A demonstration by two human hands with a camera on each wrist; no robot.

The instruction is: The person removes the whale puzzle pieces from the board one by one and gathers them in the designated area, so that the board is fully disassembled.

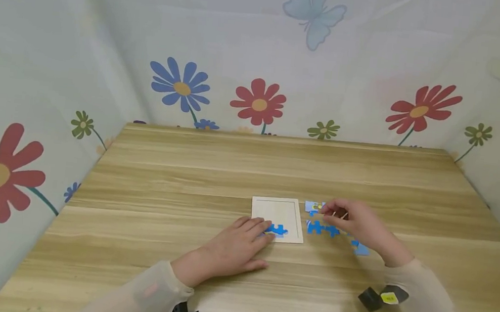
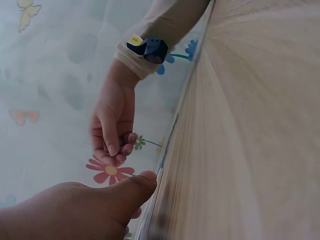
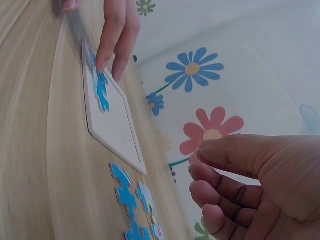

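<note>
My left hand lies fairly flat, its fingertips over the near left corner of a square pale puzzle tray. Joined blue jigsaw pieces sit along the tray's near side, partly covered by those fingers. To the right of the tray, my right hand hovers above loose blue jigsaw pieces. Its fingers bend loosely toward the thumb, and the right wrist view shows nothing between the fingertips. A lighter piece with yellow on it lies just beyond, beside the fingertips.
Another light blue piece lies under the right wrist, partly hidden by the hand. A wood-grain table carries everything. Behind it hangs a white curtain with printed flowers. Each wrist wears a small black camera.
</note>
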